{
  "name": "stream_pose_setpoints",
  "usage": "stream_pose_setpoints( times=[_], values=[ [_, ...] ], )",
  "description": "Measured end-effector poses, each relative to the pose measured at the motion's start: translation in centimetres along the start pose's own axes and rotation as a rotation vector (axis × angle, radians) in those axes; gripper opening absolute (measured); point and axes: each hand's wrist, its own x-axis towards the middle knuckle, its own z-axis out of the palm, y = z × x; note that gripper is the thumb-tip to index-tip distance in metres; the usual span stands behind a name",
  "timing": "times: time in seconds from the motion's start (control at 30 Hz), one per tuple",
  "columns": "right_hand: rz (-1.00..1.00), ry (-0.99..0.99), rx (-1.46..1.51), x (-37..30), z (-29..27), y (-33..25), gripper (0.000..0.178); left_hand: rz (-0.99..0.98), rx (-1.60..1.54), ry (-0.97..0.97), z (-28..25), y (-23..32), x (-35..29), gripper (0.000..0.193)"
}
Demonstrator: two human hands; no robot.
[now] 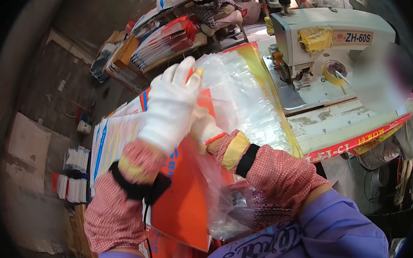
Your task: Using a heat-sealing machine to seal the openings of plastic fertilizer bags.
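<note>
My left hand [172,102], in a white knit glove, lies over an orange-red printed bag [182,194] with its fingers stretched out and slightly apart. A small yellow piece shows at one of its fingertips. My right hand [204,126], in a white glove with a red cuff edge, is partly behind the left one, and its fingers are hidden. Clear plastic film [216,192] hangs from beside the right hand down over the orange-red bag. Beyond both hands, a stack of clear plastic bags [248,84] lies with its yellowish edge toward the sewing machine.
A white industrial sewing machine [327,41] stands at the right, with a tape roll [335,71] on it. White printed bags [114,141] lie left of my hands. Folded red and white bags [167,42] are stacked at the back. Another person [210,9] sits there, partly visible.
</note>
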Motion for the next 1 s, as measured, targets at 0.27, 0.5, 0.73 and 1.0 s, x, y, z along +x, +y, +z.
stream_pose_setpoints(
  times=[0.27,0.5,0.73,1.0],
  values=[
    [0.065,0.279,0.893,-2.3,8.3,-0.9,0.037,0.003,-0.106,-0.878,3.1,1.1,-1.7,0.008],
    [0.378,-0.172,1.028,-2.7,5.5,-1.0,0.035,-0.193,0.326,-1.04,4.2,-3.7,2.4,0.026],
    [-0.209,-0.214,0.879,-11.2,8.5,-8.1,0.018,0.077,0.728,-0.291,2.8,-7.7,15.4,0.014],
    [-0.211,0.106,1.046,-21.2,4.9,-2.6,0.028,-0.26,0.493,-0.729,7.3,-2.7,20.1,0.027]
  ],
)
